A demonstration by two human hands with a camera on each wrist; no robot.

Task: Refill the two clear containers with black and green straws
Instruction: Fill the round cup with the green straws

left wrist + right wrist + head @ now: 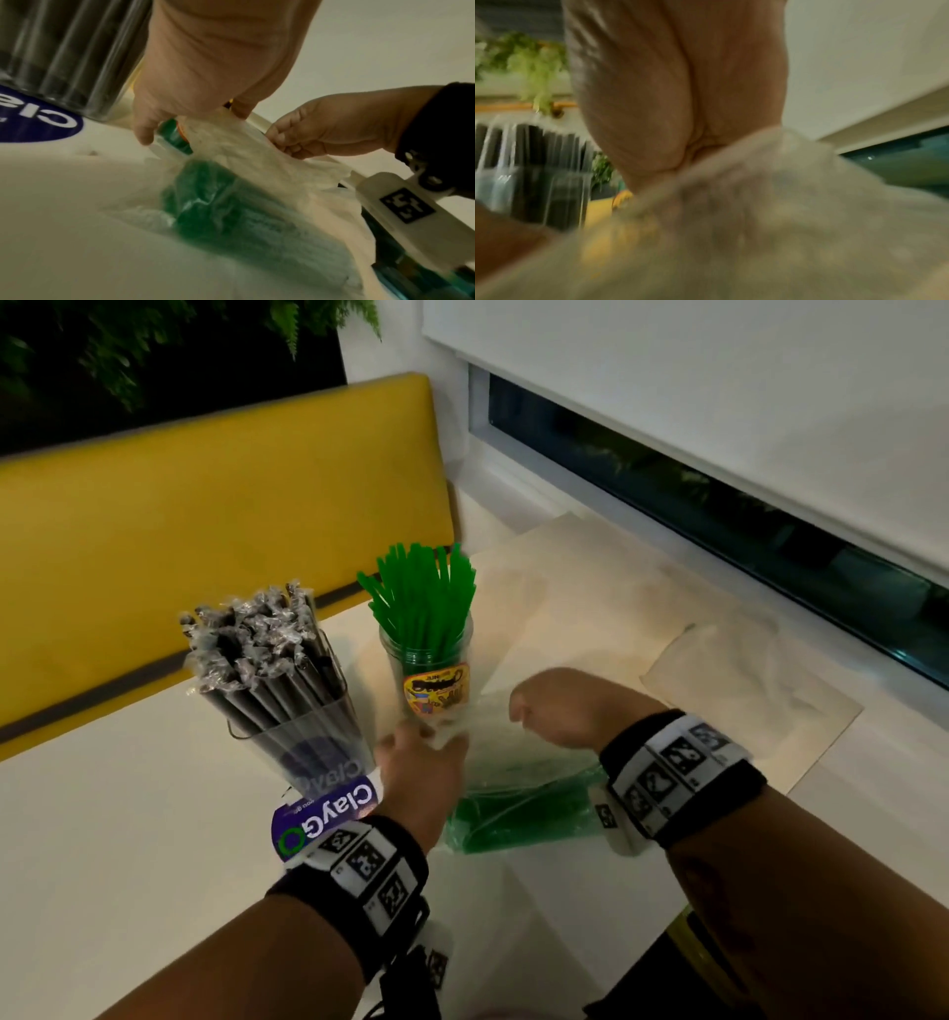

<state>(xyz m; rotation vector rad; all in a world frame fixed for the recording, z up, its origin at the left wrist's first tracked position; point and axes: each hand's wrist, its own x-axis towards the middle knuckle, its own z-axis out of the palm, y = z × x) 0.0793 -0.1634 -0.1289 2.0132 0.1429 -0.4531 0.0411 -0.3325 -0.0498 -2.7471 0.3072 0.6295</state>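
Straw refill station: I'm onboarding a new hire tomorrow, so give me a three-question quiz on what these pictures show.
1. True or false: the jar with the yellow label holds black straws.
2. What do both hands grip? A) the plastic bag of green straws B) the clear container of wrapped black straws C) the empty plastic bag
3. Fill in: the left hand and right hand hold the bag at its ____ end, nearest the jar.

Key
1. False: it holds green straws.
2. A
3. open
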